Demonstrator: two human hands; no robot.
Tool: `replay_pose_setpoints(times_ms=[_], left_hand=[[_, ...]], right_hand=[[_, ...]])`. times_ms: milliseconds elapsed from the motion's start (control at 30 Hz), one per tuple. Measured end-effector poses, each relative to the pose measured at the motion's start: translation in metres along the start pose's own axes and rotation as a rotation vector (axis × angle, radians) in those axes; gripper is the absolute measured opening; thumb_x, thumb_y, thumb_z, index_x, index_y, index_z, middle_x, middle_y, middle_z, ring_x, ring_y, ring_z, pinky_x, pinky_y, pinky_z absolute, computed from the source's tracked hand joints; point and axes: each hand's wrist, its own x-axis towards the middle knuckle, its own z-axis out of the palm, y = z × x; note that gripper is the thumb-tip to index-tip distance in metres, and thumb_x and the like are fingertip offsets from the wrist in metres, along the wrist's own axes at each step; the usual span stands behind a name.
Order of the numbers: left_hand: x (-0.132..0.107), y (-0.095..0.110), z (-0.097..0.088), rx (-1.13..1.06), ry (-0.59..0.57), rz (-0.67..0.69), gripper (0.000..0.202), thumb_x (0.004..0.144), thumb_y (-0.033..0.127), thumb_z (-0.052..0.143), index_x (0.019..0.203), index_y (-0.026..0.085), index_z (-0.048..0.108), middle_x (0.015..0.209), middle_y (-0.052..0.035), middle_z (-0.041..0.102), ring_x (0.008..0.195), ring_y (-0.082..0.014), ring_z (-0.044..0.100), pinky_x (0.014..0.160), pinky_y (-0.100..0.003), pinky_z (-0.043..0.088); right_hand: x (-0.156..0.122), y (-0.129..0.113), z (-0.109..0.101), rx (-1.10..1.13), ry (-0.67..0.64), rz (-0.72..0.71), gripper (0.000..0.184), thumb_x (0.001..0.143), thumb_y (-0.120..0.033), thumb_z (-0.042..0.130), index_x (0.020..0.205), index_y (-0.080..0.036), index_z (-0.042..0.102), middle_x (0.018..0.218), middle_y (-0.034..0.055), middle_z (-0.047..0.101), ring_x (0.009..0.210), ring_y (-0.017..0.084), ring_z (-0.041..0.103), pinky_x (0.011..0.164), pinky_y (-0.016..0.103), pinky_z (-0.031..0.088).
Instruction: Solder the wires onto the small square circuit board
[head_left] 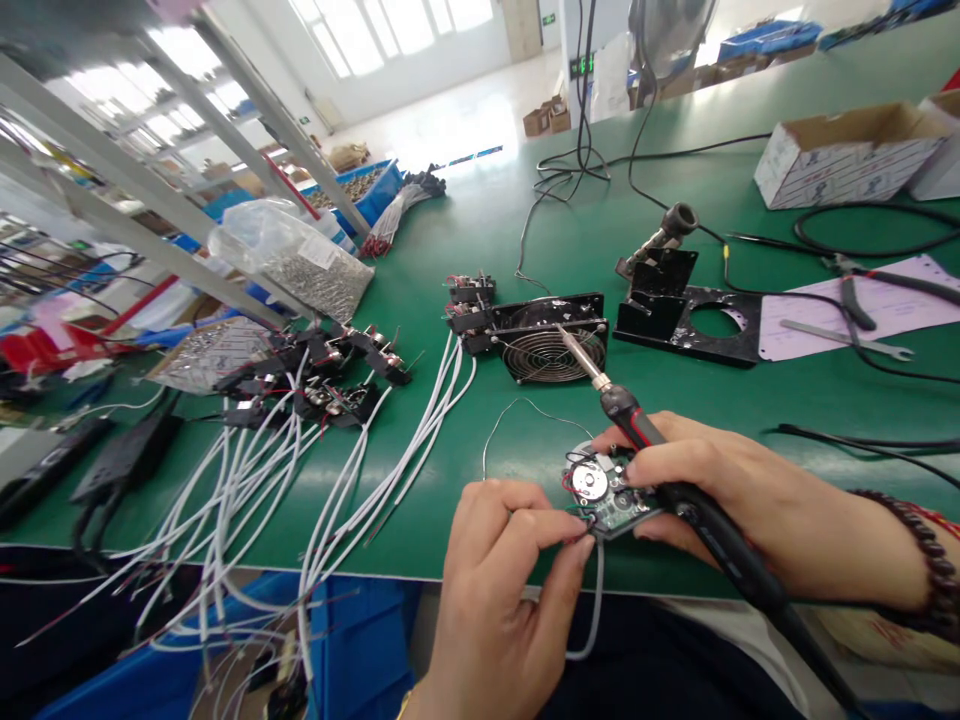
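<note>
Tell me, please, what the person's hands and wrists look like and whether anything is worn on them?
Both hands are bare, without gloves, and no sleeves reach the wrists. The right hand has a bracelet of dark round beads with a thin red cord at the wrist. The left hand shows a sliver of yellow band at its wrist.

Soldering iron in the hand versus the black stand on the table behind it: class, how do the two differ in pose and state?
The soldering iron is gripped in the right hand, slanting, its tip raised over the fan; the stand rests untouched on the green table. The iron is long and slim; the stand is squat on a flat plate. Both are mostly black.
</note>
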Motion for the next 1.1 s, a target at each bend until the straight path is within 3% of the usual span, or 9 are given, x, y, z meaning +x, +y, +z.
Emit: replay_pose_setpoints(times_ms=[167, 267, 400, 533, 867, 1100], left_hand=[[-0.016, -0.002, 0.004, 0.155, 0.045, 0.160, 0.020, 0.098, 0.002, 0.072, 0.105, 0.022, 0.074, 0.090, -0.0021, 0.068, 0.088, -0.0192, 0.059, 0.085, -0.031, 0.052], [-0.020, -0.004, 0.005, 0.188, 0.004, 0.225, 0.019, 0.102, 0.010, 0.074, 0.114, 0.024, 0.077, 0.096, -0.0028, 0.072, 0.095, -0.0206, 0.061, 0.092, -0.031, 0.052], [-0.011, -0.005, 0.009, -0.062, -0.002, 0.065, 0.013, 0.108, 0.016, 0.066, 0.108, 0.026, 0.074, 0.104, -0.0028, 0.074, 0.098, -0.0200, 0.065, 0.094, -0.034, 0.053], [0.002, -0.005, 0.015, -0.357, 0.034, -0.070, 0.020, 0.104, 0.006, 0.062, 0.106, 0.025, 0.066, 0.097, -0.0008, 0.073, 0.093, -0.0185, 0.066, 0.085, -0.032, 0.055], [0.009, -0.006, 0.010, -0.391, -0.071, 0.019, 0.030, 0.097, -0.005, 0.062, 0.105, 0.024, 0.065, 0.104, 0.0006, 0.077, 0.101, -0.0155, 0.068, 0.094, -0.032, 0.053], [0.013, -0.010, 0.011, -0.272, -0.024, 0.134, 0.029, 0.096, -0.008, 0.061, 0.104, 0.020, 0.064, 0.096, 0.0021, 0.073, 0.091, -0.0132, 0.065, 0.088, -0.031, 0.049]], right_hand=[[0.000, 0.000, -0.001, -0.036, -0.018, -0.005, 0.022, 0.114, -0.034, 0.062, 0.134, -0.028, 0.053, 0.113, 0.0082, 0.074, 0.106, 0.028, 0.075, 0.087, 0.037, 0.063], [0.000, 0.000, -0.001, -0.029, -0.031, -0.012, 0.021, 0.116, -0.036, 0.059, 0.135, -0.028, 0.051, 0.114, 0.0085, 0.073, 0.109, 0.028, 0.074, 0.090, 0.038, 0.062], [0.000, 0.002, 0.000, -0.020, -0.037, -0.008, 0.022, 0.116, -0.035, 0.060, 0.134, -0.027, 0.052, 0.117, 0.0096, 0.073, 0.111, 0.028, 0.074, 0.090, 0.038, 0.061], [-0.001, 0.004, 0.001, -0.010, -0.028, -0.016, 0.024, 0.115, -0.035, 0.062, 0.135, -0.027, 0.052, 0.124, 0.0121, 0.073, 0.112, 0.028, 0.073, 0.089, 0.038, 0.061], [0.000, 0.005, 0.000, -0.009, -0.052, -0.012, 0.022, 0.115, -0.032, 0.063, 0.134, -0.027, 0.054, 0.128, 0.0125, 0.073, 0.112, 0.028, 0.072, 0.090, 0.037, 0.058], [0.002, 0.004, -0.001, 0.009, -0.060, -0.008, 0.023, 0.116, -0.037, 0.061, 0.135, -0.027, 0.054, 0.122, 0.0102, 0.073, 0.105, 0.026, 0.069, 0.088, 0.036, 0.057]])
